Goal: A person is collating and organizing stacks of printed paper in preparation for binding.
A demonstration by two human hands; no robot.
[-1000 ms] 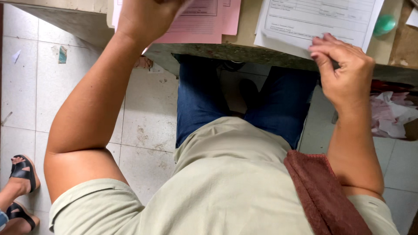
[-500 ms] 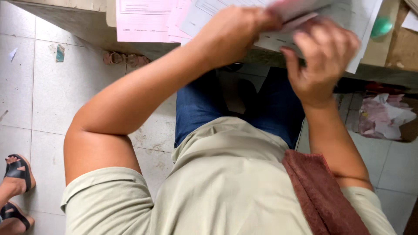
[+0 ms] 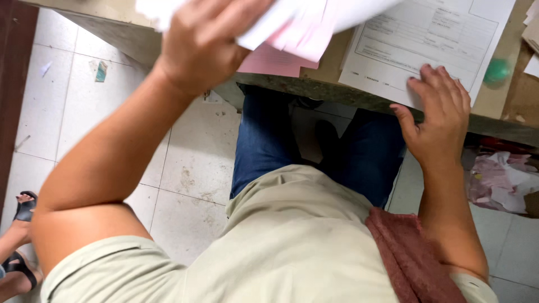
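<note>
Papers [image 3: 303,28], white and pink, now up at top centre above the tabletop [image 3: 331,90] edge, blurred | right hand [image 3: 441,115] has let go since earlier, lies flat, fingers spread, on white printed form [image 3: 426,45] | left hand [image 3: 205,42] raised, grip clamped on the sheaf, forearm slanting up.

Along the table's [image 3: 359,101] near edge I see open room between my left hand [image 3: 196,47], raised with a sheaf of white and pink papers [image 3: 297,25], and my right hand [image 3: 441,120], flat on the white form [image 3: 426,42]. Pink sheets [image 3: 269,60] cover the edge under the sheaf. Toward the right corner, a green round object [image 3: 497,70] blocks passage.
</note>
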